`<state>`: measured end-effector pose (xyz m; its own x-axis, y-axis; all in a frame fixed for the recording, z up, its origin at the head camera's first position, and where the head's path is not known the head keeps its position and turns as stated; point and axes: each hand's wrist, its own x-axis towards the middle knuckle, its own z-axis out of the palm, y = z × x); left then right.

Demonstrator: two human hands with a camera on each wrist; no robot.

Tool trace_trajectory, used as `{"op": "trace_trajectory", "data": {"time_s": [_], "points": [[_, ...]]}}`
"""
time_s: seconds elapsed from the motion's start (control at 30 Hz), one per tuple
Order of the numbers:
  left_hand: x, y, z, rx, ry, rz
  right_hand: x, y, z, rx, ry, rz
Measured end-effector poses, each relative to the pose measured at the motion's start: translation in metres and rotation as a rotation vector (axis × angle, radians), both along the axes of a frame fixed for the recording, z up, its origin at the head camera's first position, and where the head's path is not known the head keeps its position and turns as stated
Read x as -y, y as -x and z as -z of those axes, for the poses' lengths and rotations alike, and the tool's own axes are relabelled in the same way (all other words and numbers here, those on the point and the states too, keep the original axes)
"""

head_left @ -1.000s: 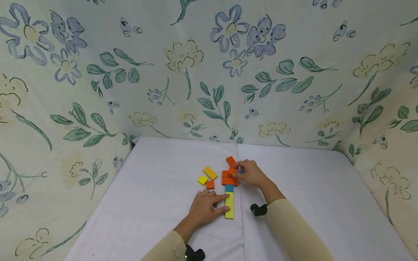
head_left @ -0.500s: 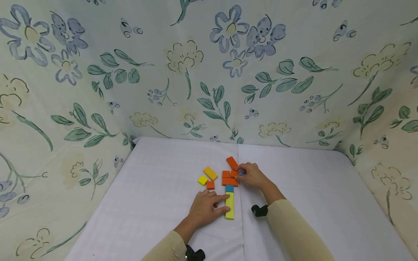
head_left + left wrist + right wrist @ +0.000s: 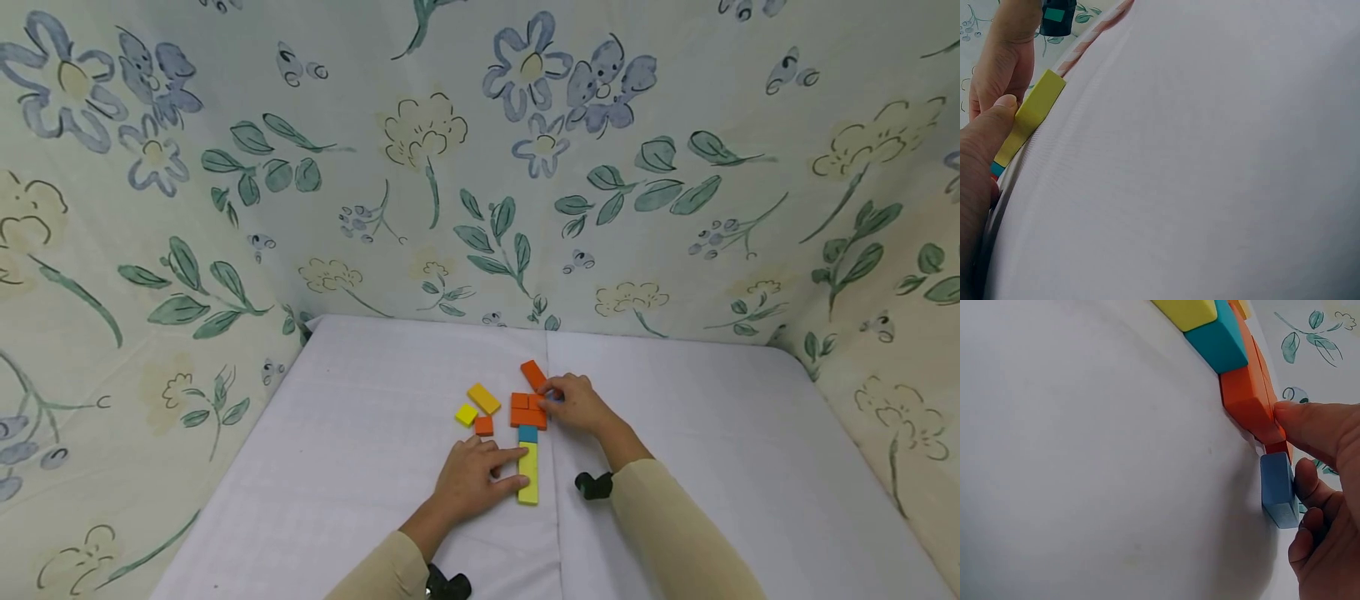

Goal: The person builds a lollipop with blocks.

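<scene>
"Your left hand (image 3: 467, 479), thumb and forefinger spread, touches one long, smooth yellow block (image 3: 528, 468)."

"And your right hand (image 3: 581, 405) pinches a small orange block (image 3: 534, 401), one of five flat-sided orange ones on your cloth-covered tabletop (image 3: 352, 467)."

Left grip (image 3: 468, 479): thumb, index extended apart
Right grip (image 3: 581, 406): index bent, lower fingers curled
Sleeved forearms (image 3: 682, 525): angled inward

Plain beige long sleeves (image 3: 682, 525), black wrist devices (image 3: 595, 486), one with a teal patch (image 3: 1054, 15)
</scene>
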<state>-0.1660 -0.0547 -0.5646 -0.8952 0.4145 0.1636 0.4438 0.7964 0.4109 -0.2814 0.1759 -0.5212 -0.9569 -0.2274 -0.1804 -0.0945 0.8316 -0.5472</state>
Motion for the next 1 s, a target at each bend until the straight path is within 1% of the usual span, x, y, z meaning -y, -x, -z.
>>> {"op": "trace_trajectory", "data": {"time_s": [0.2, 0.37, 0.43, 0.53, 0.6, 0.73, 0.87, 1.0], "points": [[0.000, 0.000, 0.000, -0.005, -0.002, -0.001, 0.000, 0.000, 0.001, 0.001, 0.006, 0.010], [0.000, 0.000, 0.000, -0.006, -0.003, -0.002, -0.004, -0.003, 0.001, -0.030, 0.053, 0.034], [0.000, 0.000, 0.000, -0.008, -0.002, -0.001, -0.006, -0.004, 0.001, -0.046, 0.077, 0.067], [0.000, 0.000, 0.000, -0.011, 0.002, 0.001, -0.010, -0.006, -0.001, -0.050, 0.104, 0.137], [0.000, 0.000, -0.001, -0.009, 0.004, 0.001, -0.013, -0.008, -0.001, -0.036, 0.117, 0.190], [0.001, 0.000, -0.001, -0.004, 0.007, 0.001, -0.019, -0.007, 0.002, -0.002, 0.125, 0.251], [0.000, 0.000, 0.000, -0.006, 0.006, 0.002, -0.021, -0.007, 0.005, 0.036, 0.125, 0.291], [0.000, 0.000, 0.000, -0.001, 0.007, 0.002, -0.020, -0.009, 0.007, 0.041, 0.121, 0.291]]}}
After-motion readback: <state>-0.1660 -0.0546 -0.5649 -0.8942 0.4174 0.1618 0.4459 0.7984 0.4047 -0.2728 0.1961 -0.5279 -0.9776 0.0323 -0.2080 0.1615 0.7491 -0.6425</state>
